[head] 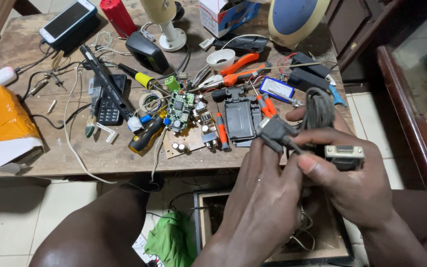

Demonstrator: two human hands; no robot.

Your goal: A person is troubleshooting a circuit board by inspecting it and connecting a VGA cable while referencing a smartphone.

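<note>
My left hand [265, 190] pinches a grey multi-pin cable plug [274, 131] between thumb and fingers, just in front of the wooden table's near edge. My right hand [349, 170] grips the coiled dark grey cable [318, 108], and the cable's second grey plug [344, 155] rests against its fingers. Both hands hover above an open wooden box [201, 217] on the floor. Just beyond the hands on the table lie a grey plastic casing [240, 118] and a green circuit board [180, 111].
The wooden table [50, 153] is crowded: orange-handled pliers [238, 71], screwdrivers [144, 136], a black keypad phone [108, 106], a smartphone [67, 20], an orange-wrapped parcel [1, 121], loose wires. A green cloth [171, 240] lies on the tiled floor. A dark wooden cabinet [411, 113] stands at right.
</note>
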